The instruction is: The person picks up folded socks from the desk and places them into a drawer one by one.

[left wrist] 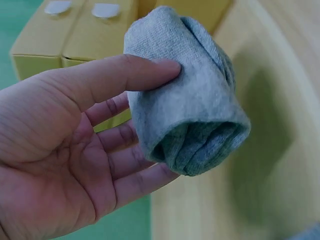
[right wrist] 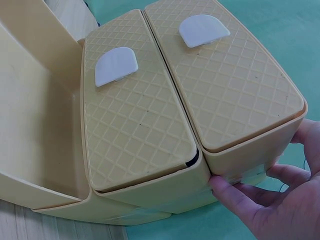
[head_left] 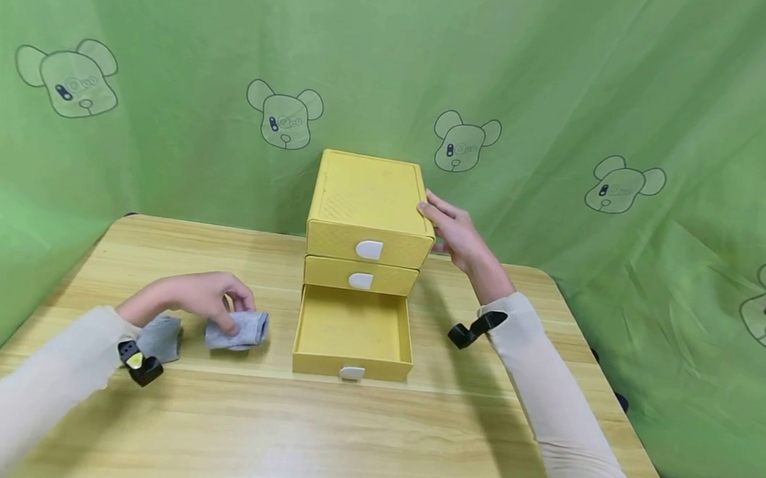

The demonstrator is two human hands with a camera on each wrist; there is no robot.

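Observation:
My left hand [head_left: 211, 298] pinches a rolled-up grey sock [left wrist: 185, 95], thumb on one face and fingers behind. In the left wrist view the sock's folded opening faces the camera, and the sock stands above its shadow. A second grey cloth roll [head_left: 161, 337] lies on the table, partly behind the left wrist. To the right is a yellow drawer cabinet [head_left: 373, 191] with white pull tabs. Its bottom drawer [head_left: 351, 328] is pulled out with nothing in it; the two upper drawers are closed. My right hand [head_left: 452, 229] rests on the cabinet's right side, fingers against the wall.
The wooden table [head_left: 226, 427] carries the cabinet near its back edge. Behind and around it hangs a green curtain [head_left: 380, 63] with bear-head prints. Black wrist cameras [head_left: 476, 329] sit on both sleeves.

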